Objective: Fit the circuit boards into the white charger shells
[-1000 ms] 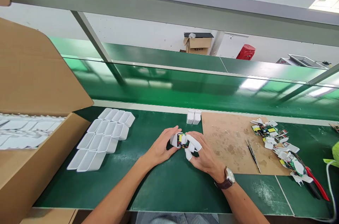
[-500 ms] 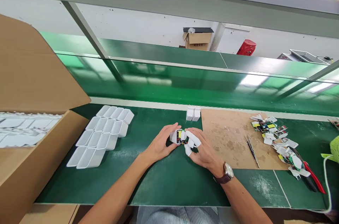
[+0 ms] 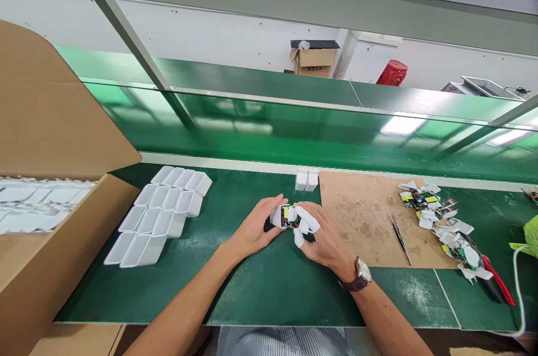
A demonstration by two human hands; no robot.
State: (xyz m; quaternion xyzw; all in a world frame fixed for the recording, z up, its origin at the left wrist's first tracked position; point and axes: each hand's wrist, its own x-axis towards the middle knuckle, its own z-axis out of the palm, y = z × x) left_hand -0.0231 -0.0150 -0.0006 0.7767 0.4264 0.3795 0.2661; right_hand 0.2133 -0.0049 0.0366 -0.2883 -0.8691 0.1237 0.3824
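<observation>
My left hand (image 3: pixel 257 228) grips a white plastic housing (image 3: pixel 276 216) between thumb and fingers, just above the green bench. A small circuit board (image 3: pixel 289 215) with a yellow part sits at the housing's open end, partly inside. On its other side, my right hand (image 3: pixel 321 232) pinches the board's end, with white finger cots on thumb and index finger. How deep the board sits is hidden by the fingers. Beyond the hands stand two white housings (image 3: pixel 306 179) side by side. To the left, several open white housings (image 3: pixel 162 213) lie in slanted rows.
A cardboard box (image 3: pixel 96 221) of white parts stands at the left. On the right, tweezers (image 3: pixel 401 239) lie on a brown board (image 3: pixel 357 221), beside a pile of circuit boards (image 3: pixel 428 204) and red-handled pliers (image 3: pixel 498 280). A raised green ledge (image 3: pixel 269 137) runs behind.
Both hands keep their hold on the housing and board, with hardly any movement. The camera view has shifted very slightly.
</observation>
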